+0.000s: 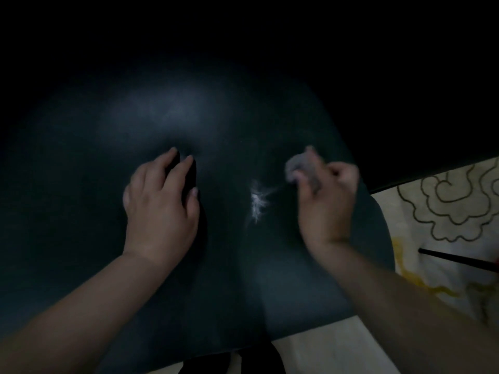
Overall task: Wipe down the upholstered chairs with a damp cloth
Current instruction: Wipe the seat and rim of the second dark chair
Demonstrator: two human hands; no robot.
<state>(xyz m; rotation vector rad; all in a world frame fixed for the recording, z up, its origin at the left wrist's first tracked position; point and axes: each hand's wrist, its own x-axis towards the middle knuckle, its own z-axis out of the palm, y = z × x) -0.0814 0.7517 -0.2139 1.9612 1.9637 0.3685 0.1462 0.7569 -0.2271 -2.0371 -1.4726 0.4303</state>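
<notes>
A dark, smooth upholstered chair seat (167, 265) fills most of the head view under dim light. My left hand (160, 203) rests flat on the seat left of centre, fingers spread and pointing away from me. My right hand (328, 201) is at the seat's right side, fingers closed around a small bunched grey cloth (298, 164) that sticks out past the fingertips and is blurred. A whitish scuffed mark (258, 202) lies on the upholstery between the two hands.
A pale fabric with a dark looping pattern and yellow patches (445, 217) lies to the right of the chair. A thin black rod (459, 260) crosses it. Light floor (324, 349) shows below the seat's front edge. The far background is black.
</notes>
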